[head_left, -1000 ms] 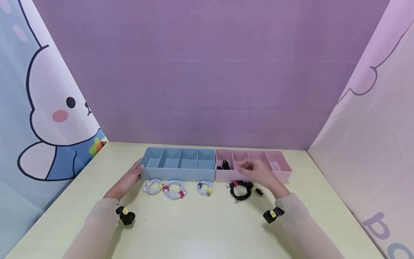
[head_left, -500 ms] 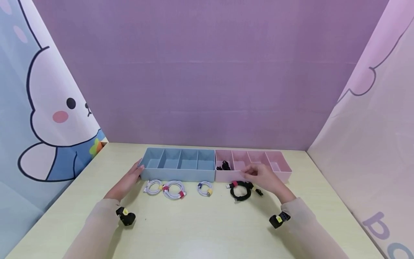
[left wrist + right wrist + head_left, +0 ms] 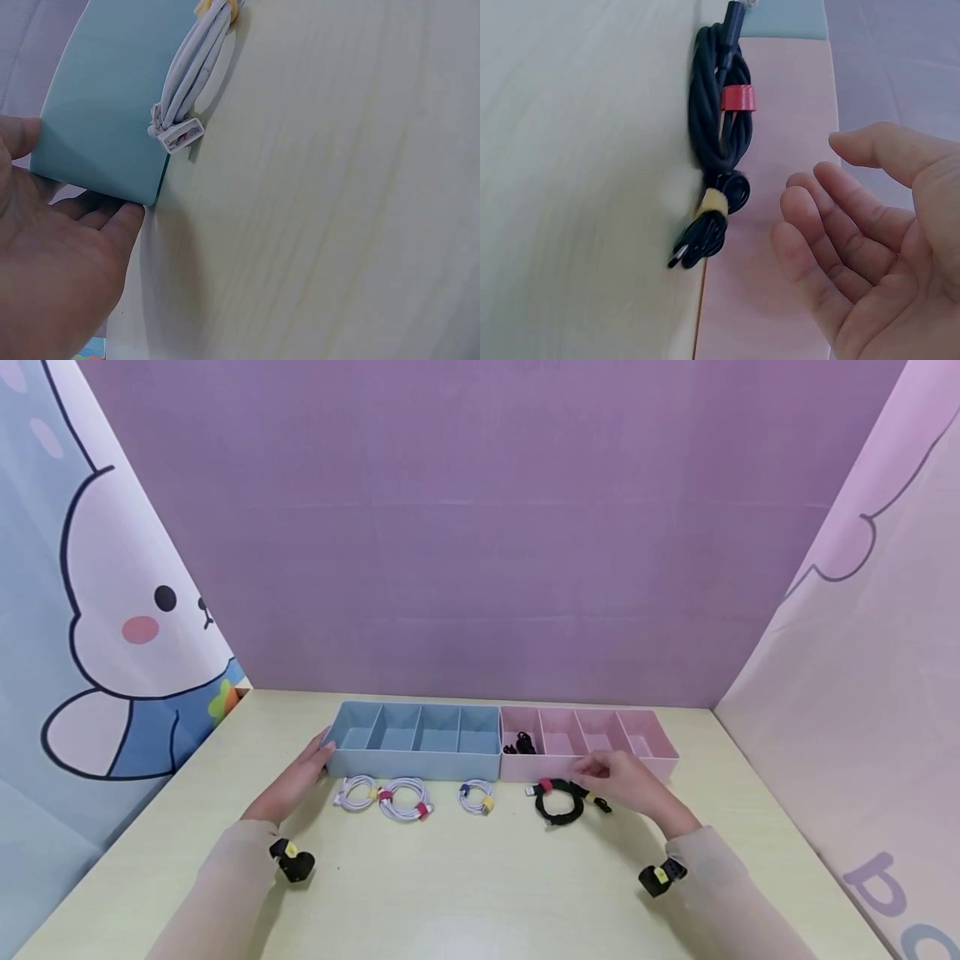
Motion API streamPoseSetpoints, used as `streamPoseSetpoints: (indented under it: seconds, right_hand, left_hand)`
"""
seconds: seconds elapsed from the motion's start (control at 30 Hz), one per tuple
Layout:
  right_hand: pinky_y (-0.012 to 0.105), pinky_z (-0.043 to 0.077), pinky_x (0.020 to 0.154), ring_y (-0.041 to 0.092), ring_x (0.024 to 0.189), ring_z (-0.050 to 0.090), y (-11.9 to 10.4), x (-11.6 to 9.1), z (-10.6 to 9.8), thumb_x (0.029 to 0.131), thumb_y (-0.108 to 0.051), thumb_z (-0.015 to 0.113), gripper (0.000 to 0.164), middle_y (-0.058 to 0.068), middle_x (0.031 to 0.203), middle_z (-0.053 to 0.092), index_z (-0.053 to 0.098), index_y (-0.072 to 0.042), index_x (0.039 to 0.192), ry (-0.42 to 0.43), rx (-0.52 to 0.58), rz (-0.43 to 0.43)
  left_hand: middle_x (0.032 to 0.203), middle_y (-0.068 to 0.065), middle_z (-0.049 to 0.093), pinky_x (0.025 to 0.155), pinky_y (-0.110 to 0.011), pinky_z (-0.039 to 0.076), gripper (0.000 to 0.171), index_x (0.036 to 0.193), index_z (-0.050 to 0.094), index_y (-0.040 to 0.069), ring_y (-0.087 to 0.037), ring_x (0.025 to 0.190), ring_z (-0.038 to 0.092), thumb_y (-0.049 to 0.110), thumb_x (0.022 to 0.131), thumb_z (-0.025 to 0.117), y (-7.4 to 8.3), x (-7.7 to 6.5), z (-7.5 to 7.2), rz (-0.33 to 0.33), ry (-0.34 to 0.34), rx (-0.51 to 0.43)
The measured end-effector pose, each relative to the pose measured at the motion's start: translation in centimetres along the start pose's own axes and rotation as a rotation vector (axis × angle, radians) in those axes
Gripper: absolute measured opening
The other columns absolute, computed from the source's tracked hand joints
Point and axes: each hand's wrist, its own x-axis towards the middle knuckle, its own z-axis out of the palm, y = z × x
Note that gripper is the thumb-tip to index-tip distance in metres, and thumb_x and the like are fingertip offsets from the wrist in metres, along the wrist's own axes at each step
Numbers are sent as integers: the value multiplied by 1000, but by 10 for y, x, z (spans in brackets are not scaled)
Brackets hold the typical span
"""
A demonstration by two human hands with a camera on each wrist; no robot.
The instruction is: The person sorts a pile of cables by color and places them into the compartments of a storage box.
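My left hand (image 3: pixel 300 772) rests against the left end of a blue divided box (image 3: pixel 412 766); in the left wrist view its thumb is by the rim and its fingers (image 3: pixel 124 229) touch the end wall. The right hand (image 3: pixel 618 777) hovers at the front of a pink divided box (image 3: pixel 536 768), fingers loosely bent and holding nothing. Just beside it on the table lie a coiled black cable (image 3: pixel 705 112) with a red strap and a smaller black cable bundle (image 3: pixel 705 238) with a yellow strap. Another black cable (image 3: pixel 525 743) sits in the pink box's leftmost compartment.
Before the blue box lie three coiled white cables: one at left (image 3: pixel 352 808), a larger one (image 3: pixel 401 817) touching or almost touching it, and one (image 3: pixel 467 808) farther right. A purple backdrop (image 3: pixel 480 543) stands behind the table (image 3: pixel 450 893), with printed cloths on both sides.
My right hand has moved from over the pink box's compartments rightward and toward me, down to its front side, with nothing in it. The left hand stays at the blue box.
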Motion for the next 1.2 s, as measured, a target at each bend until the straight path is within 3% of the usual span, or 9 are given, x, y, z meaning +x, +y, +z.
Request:
streamPoseSetpoints:
  seconds: [0.27, 0.5, 0.8, 1.2]
  right_hand:
    - [28, 56, 76, 16, 86, 64, 5, -7, -2, 93, -10, 71, 14, 6, 103, 72, 74, -1, 104, 10, -56, -4]
    - [29, 57, 77, 16, 87, 66, 14, -9, -2, 91, -8, 72, 13, 6, 101, 72, 75, -1, 101, 38, -90, -40]
    - [26, 57, 73, 13, 82, 65, 24, -10, 3, 89, -5, 73, 12, 8, 99, 72, 76, 1, 98, 35, -95, -73]
    - [23, 54, 68, 11, 80, 62, 26, -9, 7, 85, -8, 77, 22, 4, 93, 70, 75, 3, 105, 21, -84, -11]
  left_hand:
    - [167, -13, -13, 111, -74, 2, 75, 159, -16, 32, -45, 149, -1, 67, 102, 19, 0, 1, 0, -12, 5, 5]
    - [166, -14, -13, 110, -75, 1, 79, 159, -16, 32, -46, 149, -1, 70, 100, 20, -1, 2, -1, -18, 4, 17]
    - [167, -12, -13, 112, -73, 2, 71, 159, -16, 32, -44, 150, -3, 62, 105, 19, 0, 2, 0, -15, 9, 6]
    - [167, -12, -13, 111, -74, 1, 72, 158, -16, 34, -45, 150, 1, 64, 103, 19, -1, 3, -1, -31, 9, -2]
